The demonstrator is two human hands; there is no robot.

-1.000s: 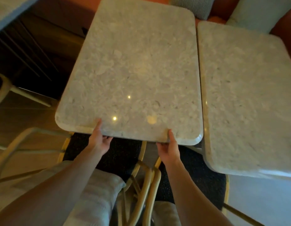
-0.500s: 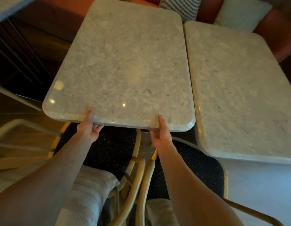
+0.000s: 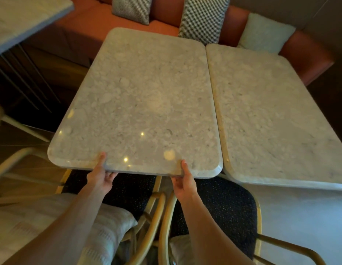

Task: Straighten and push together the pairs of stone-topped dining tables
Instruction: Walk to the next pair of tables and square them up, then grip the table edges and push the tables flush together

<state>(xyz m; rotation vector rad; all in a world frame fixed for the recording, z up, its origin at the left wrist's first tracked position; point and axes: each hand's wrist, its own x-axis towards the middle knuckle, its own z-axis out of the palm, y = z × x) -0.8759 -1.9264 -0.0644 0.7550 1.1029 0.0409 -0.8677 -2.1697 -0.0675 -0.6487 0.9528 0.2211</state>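
Observation:
Two grey stone-topped tables stand side by side before me. The left table [image 3: 139, 104] lies almost against the right table [image 3: 271, 115], with only a thin seam between their long edges. The near edge of the left table sits farther from me than that of the right one. My left hand [image 3: 101, 174] grips the left table's near edge, thumb on top and fingers under it. My right hand [image 3: 183, 180] grips the same edge nearer its right corner, thumb on top.
Two wooden-framed chairs with dark speckled seats [image 3: 223, 203] stand under the near edges. A pale cushion [image 3: 101, 232] lies on the left chair. An orange bench [image 3: 166, 23] with checked pillows [image 3: 202, 18] runs behind. Another stone table [image 3: 22, 18] is at far left.
The gap between the two tables has narrowed to a thin seam and the left table looks straighter. Both hands keep their grip on its near edge. My view has pulled back.

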